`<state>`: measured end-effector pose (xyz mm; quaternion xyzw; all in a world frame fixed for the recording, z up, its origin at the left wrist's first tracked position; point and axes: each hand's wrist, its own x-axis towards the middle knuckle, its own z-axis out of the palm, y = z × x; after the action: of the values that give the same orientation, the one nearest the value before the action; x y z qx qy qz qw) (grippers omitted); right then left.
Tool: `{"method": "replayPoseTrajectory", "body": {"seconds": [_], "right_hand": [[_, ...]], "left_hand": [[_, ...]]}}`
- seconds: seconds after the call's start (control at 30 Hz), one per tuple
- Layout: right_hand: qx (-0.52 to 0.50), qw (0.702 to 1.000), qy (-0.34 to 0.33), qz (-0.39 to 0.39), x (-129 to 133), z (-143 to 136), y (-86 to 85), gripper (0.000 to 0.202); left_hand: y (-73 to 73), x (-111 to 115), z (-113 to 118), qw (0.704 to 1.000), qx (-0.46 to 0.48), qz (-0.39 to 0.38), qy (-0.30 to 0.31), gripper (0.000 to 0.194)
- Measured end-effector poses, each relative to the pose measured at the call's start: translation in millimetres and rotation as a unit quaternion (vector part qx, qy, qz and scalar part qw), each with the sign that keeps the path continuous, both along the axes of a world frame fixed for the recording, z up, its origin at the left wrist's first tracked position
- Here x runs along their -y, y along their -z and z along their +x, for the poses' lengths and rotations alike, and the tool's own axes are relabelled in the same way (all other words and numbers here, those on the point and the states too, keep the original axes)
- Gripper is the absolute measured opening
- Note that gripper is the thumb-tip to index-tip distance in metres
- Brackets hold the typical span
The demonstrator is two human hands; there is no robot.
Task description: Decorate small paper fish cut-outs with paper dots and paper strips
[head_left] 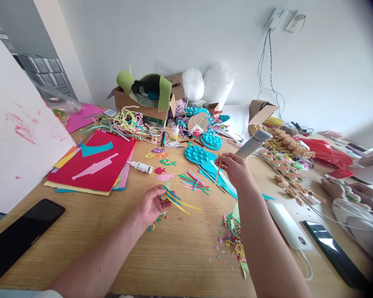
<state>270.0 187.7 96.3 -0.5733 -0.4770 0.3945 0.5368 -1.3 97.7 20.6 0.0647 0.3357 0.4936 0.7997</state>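
Note:
Between the thumb and fingers of my left hand (152,203) is a small bunch of yellow and blue paper strips (178,201), fanned out to the right. My right hand (234,167), raised further right, pinches a single orange-yellow paper strip (218,169) that hangs down. On the table between the hands lies a loose pile of pink, green and blue paper strips (194,181). Just beyond my left hand are a pink paper fish (165,177), a red paper fish (159,170) and other decorated paper fish (168,162).
A glue bottle (142,167) lies beside stacked coloured paper (96,161). Paper scraps (231,231) are near my right forearm. A black phone (25,231), a white power strip (289,225) and another phone (332,252) lie about. Another person's hands (345,190) are at the right.

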Motion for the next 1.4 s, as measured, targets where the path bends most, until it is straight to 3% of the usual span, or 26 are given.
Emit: {"method": "replayPoseTrajectory", "body": {"seconds": [0.1, 0.2, 0.37, 0.47, 0.6, 0.77, 1.07, 1.4], "right_hand": [[-0.058, 0.998, -0.022, 0.006, 20, -8, -20.1, 0.025], [-0.067, 0.995, -0.066, 0.043, 38, -19, -39.7, 0.026], [-0.026, 0.985, -0.125, 0.117, 56, -43, -58.5, 0.021], [0.002, 0.982, -0.140, 0.127, 57, -56, -58.1, 0.021], [0.016, 0.986, -0.141, 0.093, 49, -67, -52.0, 0.028], [0.000, 0.989, -0.114, 0.098, 36, -75, -41.9, 0.038], [0.050, 0.991, -0.047, 0.111, 25, -89, -23.4, 0.043], [0.052, 0.990, -0.026, 0.132, 23, -97, -17.7, 0.040]], "left_hand": [[-9.6, 1, 4, 0.998, -0.047, 0.019, 0.029, 0.010], [-32.1, -8, 8, 0.988, -0.120, 0.073, 0.068, 0.010], [-79.6, -42, 16, 0.960, -0.195, 0.199, 0.022, 0.018], [-93.9, -60, 25, 0.941, -0.230, 0.248, -0.014, 0.022], [-91.7, -71, 39, 0.924, -0.267, 0.274, -0.015, 0.026], [-83.8, -76, 48, 0.926, -0.260, 0.273, 0.002, 0.031], [-80.2, -81, 46, 0.936, -0.237, 0.259, -0.030, 0.022], [-82.7, -79, 45, 0.942, -0.216, 0.252, -0.040, 0.020]]}}
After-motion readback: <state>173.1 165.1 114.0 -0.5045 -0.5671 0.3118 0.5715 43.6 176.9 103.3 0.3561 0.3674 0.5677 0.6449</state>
